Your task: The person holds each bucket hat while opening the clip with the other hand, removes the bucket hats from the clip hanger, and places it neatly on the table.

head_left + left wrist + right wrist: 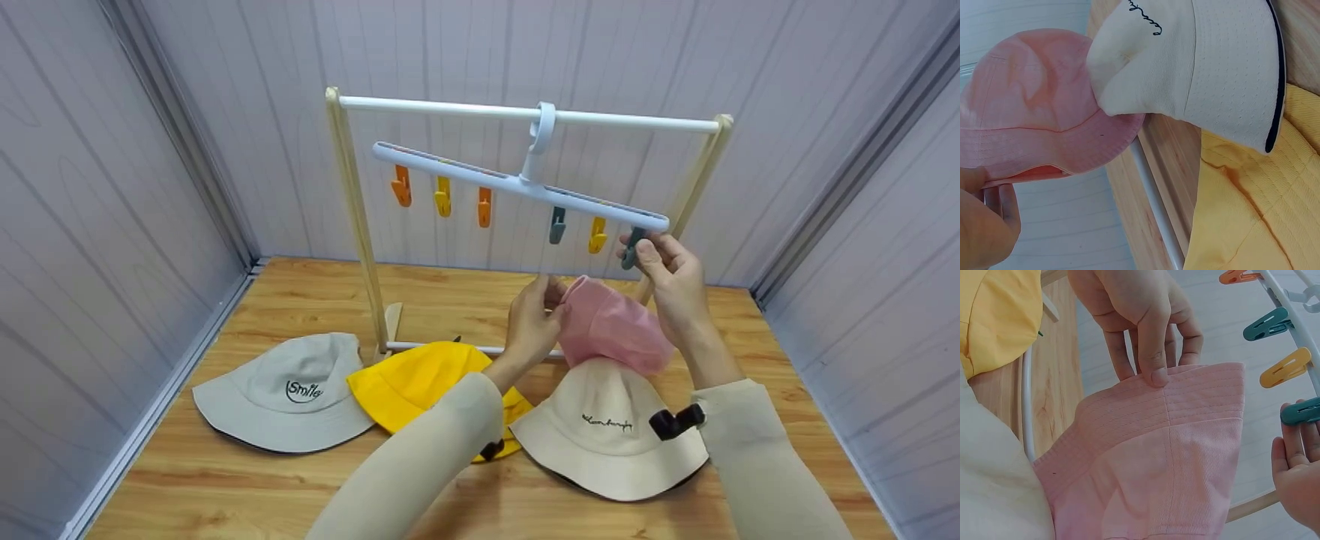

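In the head view, my left hand (532,319) pinches the brim of a pink bucket hat (611,326). The hat is lifted behind a cream bucket hat (607,427) with dark lettering. My right hand (675,277) holds the end dark green clip (634,247) between thumb and fingers. That clip hangs at the low right end of a pale blue clip hanger (465,171), which tilts down to the right. In the right wrist view, the left thumb lies over the stitched brim, and the pink hat (1145,455) is apart from the green clip (1300,413).
A white rail (442,109) on a wooden stand (352,217) carries the hanger. Several other orange, yellow and green clips hang along it. A grey bucket hat (292,397) and a yellow hat (420,379) lie on the wooden table (247,487), between panelled walls.
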Available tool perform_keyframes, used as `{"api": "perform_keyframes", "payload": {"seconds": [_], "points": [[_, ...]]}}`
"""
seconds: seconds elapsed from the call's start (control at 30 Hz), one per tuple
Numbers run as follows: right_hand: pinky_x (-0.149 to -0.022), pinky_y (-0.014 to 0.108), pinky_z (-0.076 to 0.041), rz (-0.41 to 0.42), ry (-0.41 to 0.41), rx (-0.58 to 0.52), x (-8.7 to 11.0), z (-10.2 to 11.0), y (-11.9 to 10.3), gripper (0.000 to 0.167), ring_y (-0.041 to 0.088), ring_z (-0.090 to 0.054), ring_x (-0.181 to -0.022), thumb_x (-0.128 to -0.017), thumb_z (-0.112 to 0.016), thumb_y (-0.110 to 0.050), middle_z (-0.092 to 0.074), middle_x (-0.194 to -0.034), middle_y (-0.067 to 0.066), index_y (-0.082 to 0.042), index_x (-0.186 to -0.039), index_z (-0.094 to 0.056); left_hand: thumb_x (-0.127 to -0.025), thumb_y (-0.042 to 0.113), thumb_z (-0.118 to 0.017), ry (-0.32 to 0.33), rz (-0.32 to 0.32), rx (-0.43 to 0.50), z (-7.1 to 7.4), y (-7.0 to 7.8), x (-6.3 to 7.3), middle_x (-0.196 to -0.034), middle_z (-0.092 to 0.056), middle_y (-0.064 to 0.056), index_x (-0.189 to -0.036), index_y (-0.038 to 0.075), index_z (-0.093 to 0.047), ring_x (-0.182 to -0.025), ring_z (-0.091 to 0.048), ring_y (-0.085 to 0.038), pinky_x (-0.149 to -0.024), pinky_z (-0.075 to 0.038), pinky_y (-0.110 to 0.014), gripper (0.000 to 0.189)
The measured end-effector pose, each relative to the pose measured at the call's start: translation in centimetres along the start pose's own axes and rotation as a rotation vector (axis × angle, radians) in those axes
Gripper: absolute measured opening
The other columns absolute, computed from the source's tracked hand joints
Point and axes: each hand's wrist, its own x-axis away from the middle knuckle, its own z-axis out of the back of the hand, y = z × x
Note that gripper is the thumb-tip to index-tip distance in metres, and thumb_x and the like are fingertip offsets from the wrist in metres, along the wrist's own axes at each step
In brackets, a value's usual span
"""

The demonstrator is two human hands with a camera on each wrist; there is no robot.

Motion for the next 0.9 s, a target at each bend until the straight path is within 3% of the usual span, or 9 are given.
{"api": "perform_keyframes", "payload": {"seconds": [0.27, 0.5, 0.6, 0.9], "points": [[-0.109, 0.028, -0.051, -0.009, -0.014, -0.013, 0.07, 0.13, 0.00, 0.047, 0.020, -0.072, -0.115, -0.109, -0.060, -0.023, -0.074, -0.126, 0.006, 0.006, -0.146, -0.054, -0.098, -0.003, -0.071, -0.018, 0.023, 0.003, -0.01, -0.03, -0.03, -0.103, -0.071, -0.006, -0.107, 0.008, -0.063, -0.094, -0.069, -0.014, -0.082, -0.059, -0.021, 0.016], [-0.107, 0.030, -0.053, -0.011, -0.018, -0.051, 0.13, 0.21, 0.19, 0.041, 0.024, -0.072, -0.113, -0.110, -0.060, -0.019, -0.072, -0.127, 0.016, 0.003, -0.144, -0.056, -0.099, -0.001, -0.071, -0.043, -0.020, -0.033, -0.03, -0.13, 0.08, -0.104, -0.072, -0.006, -0.110, 0.007, -0.064, -0.094, -0.069, -0.014, -0.082, -0.059, -0.020, 0.016], [-0.107, 0.031, -0.053, -0.014, -0.018, -0.059, 0.17, 0.37, 0.27, 0.036, 0.027, -0.072, -0.114, -0.110, -0.060, -0.018, -0.073, -0.124, 0.014, -0.001, -0.141, -0.059, -0.100, 0.000, -0.071, -0.045, -0.043, -0.051, -0.08, -0.22, 0.08, -0.104, -0.074, -0.005, -0.111, 0.007, -0.067, -0.093, -0.070, -0.013, -0.081, -0.059, -0.020, 0.014], [-0.110, 0.032, -0.052, -0.025, -0.029, -0.064, 0.44, 0.91, 0.20, 0.044, 0.026, -0.072, -0.116, -0.110, -0.059, -0.022, -0.073, -0.127, 0.012, 0.003, -0.146, -0.054, -0.100, 0.002, -0.071, -0.029, -0.028, -0.036, -0.18, -0.27, 0.07, -0.099, -0.075, -0.005, -0.108, 0.006, -0.072, -0.088, -0.069, -0.012, -0.078, -0.059, -0.020, 0.009]]}}
